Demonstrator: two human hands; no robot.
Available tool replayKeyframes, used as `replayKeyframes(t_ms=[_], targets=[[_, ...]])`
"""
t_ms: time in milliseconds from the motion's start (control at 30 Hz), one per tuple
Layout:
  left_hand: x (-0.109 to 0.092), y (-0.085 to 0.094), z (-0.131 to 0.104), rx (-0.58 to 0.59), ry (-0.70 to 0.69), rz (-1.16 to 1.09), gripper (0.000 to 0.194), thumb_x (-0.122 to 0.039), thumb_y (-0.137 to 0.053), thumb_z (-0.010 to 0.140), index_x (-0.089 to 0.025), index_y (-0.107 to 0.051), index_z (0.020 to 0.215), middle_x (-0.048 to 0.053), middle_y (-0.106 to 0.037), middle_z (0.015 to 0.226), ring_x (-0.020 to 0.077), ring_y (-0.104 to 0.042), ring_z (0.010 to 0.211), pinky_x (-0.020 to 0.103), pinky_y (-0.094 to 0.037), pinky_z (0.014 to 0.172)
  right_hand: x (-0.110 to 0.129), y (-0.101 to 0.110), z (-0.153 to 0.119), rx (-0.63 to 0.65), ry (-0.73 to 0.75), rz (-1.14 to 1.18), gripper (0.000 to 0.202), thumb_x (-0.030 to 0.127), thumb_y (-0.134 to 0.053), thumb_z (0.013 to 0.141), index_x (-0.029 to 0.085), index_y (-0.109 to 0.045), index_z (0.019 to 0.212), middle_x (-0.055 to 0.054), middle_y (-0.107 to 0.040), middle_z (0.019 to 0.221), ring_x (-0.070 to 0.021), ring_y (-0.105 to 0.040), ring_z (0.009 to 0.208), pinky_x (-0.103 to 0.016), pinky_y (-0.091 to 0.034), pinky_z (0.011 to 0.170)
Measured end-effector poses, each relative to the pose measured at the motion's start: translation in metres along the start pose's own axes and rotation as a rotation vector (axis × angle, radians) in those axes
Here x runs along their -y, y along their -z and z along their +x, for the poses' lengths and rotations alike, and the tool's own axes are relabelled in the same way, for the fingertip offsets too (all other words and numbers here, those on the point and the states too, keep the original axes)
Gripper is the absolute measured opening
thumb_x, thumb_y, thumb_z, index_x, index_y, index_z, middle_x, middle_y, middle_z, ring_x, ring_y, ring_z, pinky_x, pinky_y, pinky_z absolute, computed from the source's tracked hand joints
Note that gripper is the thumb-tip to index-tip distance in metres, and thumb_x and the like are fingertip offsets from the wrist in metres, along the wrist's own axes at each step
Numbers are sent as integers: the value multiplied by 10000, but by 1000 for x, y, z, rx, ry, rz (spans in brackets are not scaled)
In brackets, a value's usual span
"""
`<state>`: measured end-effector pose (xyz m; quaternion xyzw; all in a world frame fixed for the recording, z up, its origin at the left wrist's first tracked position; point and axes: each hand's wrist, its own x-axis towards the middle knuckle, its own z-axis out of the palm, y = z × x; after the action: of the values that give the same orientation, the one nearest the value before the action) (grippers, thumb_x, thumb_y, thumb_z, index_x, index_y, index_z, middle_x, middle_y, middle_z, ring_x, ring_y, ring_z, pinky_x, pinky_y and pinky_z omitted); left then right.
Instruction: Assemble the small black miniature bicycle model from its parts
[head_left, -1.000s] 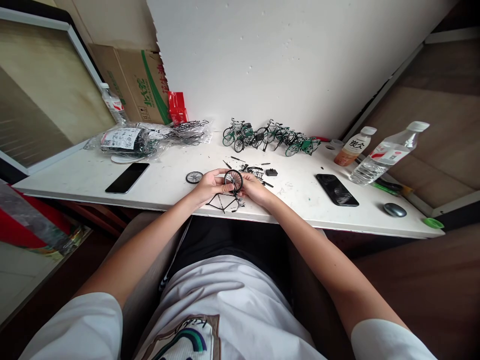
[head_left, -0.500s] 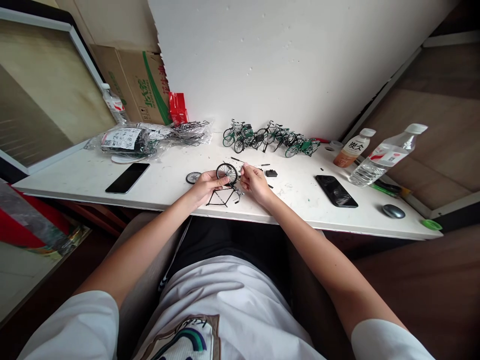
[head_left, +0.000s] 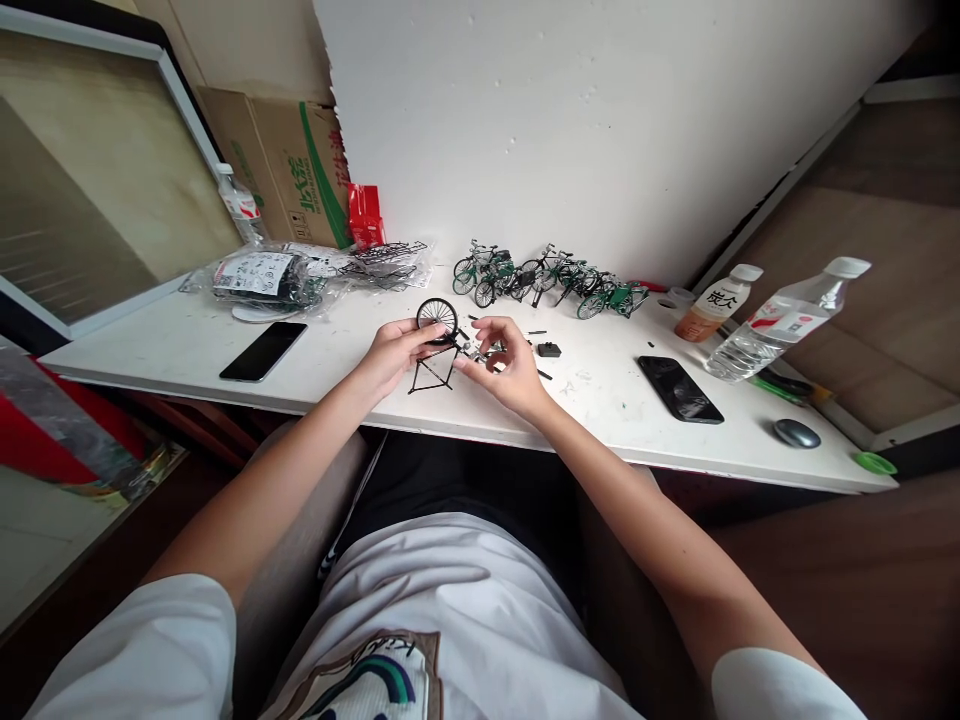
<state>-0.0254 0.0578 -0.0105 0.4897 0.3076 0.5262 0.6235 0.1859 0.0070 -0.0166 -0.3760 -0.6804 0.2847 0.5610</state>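
My left hand (head_left: 397, 350) is closed on a partly built model bicycle, with the thumb over its black spoked wheel (head_left: 436, 318). Below that hand, the thin black frame (head_left: 433, 375) of the bicycle hangs tilted over the table. My right hand (head_left: 506, 365) is just right of the frame, thumb and forefinger spread apart, close to the small silvery handlebar parts (head_left: 472, 350). I see nothing held in the right hand; its lower fingers are partly hidden. A small black block-shaped part (head_left: 549, 350) lies to the right of this hand.
Several finished green and black model bicycles (head_left: 551, 275) stand at the back. Bagged parts (head_left: 259, 278) and a phone (head_left: 263, 351) lie left. Another phone (head_left: 680, 389), a mouse (head_left: 796, 433), a tea bottle (head_left: 718, 303) and a water bottle (head_left: 787, 320) are right.
The left hand has shifted slightly left and up with the bicycle. My right hand has opened from a pinch and moved down beside the frame. The loose wheel on the table is now hidden.
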Motion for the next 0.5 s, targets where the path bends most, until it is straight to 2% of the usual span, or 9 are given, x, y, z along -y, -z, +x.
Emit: replayKeyframes(t_ms=[100,233,367,433,500], targets=[[1,-7,-3,-16,6,-31,384,-330,-996,706,-123,-829,983,104,-823,1095,218,-783,992,337,-599,988,1,-5,-2,-11,89,-125,731,528,-941,777,259,-564,1343,-107,-597,1312,-242,-610,1104,-316,-528,745],[6,-18,-9,-2,-3,-37,374,-357,-988,720,-121,-827,961,103,-823,1071,235,-776,1016,350,-595,993,-9,-5,-1,67,177,-192,706,511,-886,850,258,-527,1403,-109,-609,1282,-266,-611,1148,-377,-555,862],[8,-18,-8,-25,5,-34,388,-365,-1000,703,-132,-824,958,95,-823,1067,220,-777,986,336,-591,975,-15,-2,-1,80,207,-199,815,595,-877,844,261,-488,1478,-133,-595,1339,-296,-601,1197,-406,-558,894],[6,-15,-5,-68,5,-38,387,-363,-1000,692,-141,-818,952,87,-825,1061,211,-776,968,321,-595,952,-16,1,0,59,179,-156,764,670,-752,934,261,-459,1508,-137,-599,1338,-295,-603,1216,-412,-554,928],[4,-10,-2,-118,7,-40,396,-358,-1004,675,-147,-810,949,80,-826,1037,207,-777,951,303,-595,910,-17,7,2,24,169,-140,610,677,-541,1058,257,-471,1495,-131,-610,1305,-279,-612,1204,-410,-545,955]])
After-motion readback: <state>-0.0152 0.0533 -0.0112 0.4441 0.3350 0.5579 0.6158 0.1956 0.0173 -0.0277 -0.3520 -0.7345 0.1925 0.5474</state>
